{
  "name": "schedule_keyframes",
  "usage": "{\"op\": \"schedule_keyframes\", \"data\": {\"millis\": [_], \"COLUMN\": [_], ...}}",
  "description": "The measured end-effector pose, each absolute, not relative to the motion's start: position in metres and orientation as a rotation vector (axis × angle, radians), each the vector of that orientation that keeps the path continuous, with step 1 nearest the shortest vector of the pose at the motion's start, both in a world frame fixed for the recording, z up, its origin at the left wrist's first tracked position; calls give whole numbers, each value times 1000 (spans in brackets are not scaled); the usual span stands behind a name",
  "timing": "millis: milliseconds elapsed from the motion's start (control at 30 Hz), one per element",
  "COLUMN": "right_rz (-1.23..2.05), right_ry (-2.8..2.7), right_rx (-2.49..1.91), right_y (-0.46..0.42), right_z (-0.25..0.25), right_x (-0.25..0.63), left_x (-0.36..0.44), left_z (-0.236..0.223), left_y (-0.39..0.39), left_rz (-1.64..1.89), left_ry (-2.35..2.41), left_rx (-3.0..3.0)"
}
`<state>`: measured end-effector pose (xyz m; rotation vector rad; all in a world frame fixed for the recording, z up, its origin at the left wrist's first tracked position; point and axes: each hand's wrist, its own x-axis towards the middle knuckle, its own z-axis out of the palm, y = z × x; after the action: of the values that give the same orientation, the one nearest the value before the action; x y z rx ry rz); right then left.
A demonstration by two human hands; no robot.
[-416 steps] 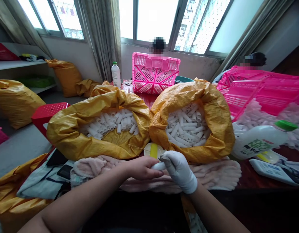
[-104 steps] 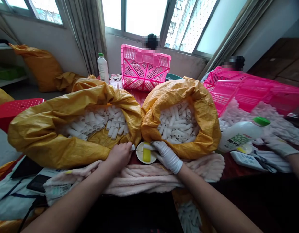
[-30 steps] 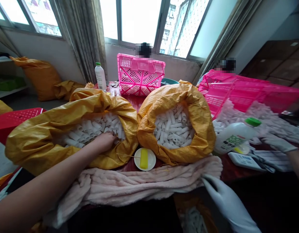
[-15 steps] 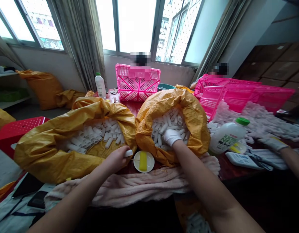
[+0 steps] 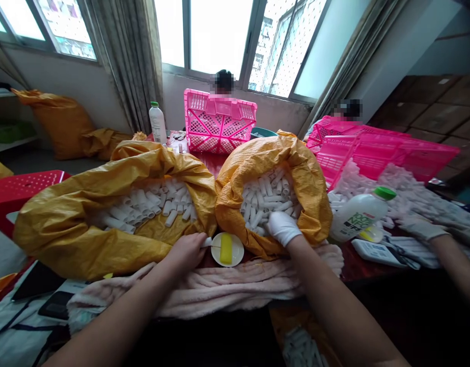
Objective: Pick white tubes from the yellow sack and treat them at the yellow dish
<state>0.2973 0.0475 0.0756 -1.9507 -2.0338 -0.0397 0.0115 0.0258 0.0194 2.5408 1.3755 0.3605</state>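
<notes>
Holding a white tube [image 5: 206,242] in its bare, closed fingers, the left hand [image 5: 189,250] is just beside a small plate [image 5: 238,251]. The tube sticks out from these fingers on the side of the plate, and a thin stick [image 5: 216,246] shows between the tube and the yellow block [image 5: 226,248], which lies on the plate. Behind the left fingers, farther from the person, stands a wide yellow bag [image 5: 82,219], open at the top, with many loose tubes [image 5: 141,204] inside.

The right hand [image 5: 284,228] wears a white glove and is in the mouth of an orange bag [image 5: 230,204]. Its fingers are at the near edge of a heap of white tubes [image 5: 263,199]; their tips are not clear to see, so I cannot tell if they grasp one or are loose. To the right of this glove a bottle [image 5: 359,216] with a green cap leans, and beyond it is the gloved hand of a co-worker [image 5: 420,227]. Nearer to the person than the fingers of both hands, a pale pink towel [image 5: 219,290] lies along the table edge.
</notes>
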Motion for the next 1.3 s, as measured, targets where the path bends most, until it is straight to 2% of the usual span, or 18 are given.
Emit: {"op": "schedule_keyframes", "data": {"millis": [100,167,233,300,500,667,800,933,1067,1300], "right_rz": [99,320,574,655,350,347,273,218,238,35], "right_ry": [-1956,-1968,-2002,-2031,-2236,-2415,-2297,-2532,-2485,-2642], "right_rx": [-2018,-1825,-1527,-1350,-1341,-1144,-1265,-1137,-1197,-1033], "right_y": [33,19,7,4,22,14,8,3,0,-9], "right_z": [97,98,84,60,11,15,19,25,28,27], "right_x": [295,280,256,235,235,246,239,240,243,246], "left_x": [12,13,14,15,17,18,19,19,19,19], "left_z": [18,17,16,14,13,15,16,15,14,18], "left_y": [26,25,25,26,26,25,24,25,25,24], "left_rz": [351,358,368,372,366,354,337,318,316,333], "left_ry": [1399,1426,1464,1486,1507,1517,1534,1526,1532,1525], "left_rx": [2531,2519,2504,2503,2541,2560,2571,2581,2568,2577]}}
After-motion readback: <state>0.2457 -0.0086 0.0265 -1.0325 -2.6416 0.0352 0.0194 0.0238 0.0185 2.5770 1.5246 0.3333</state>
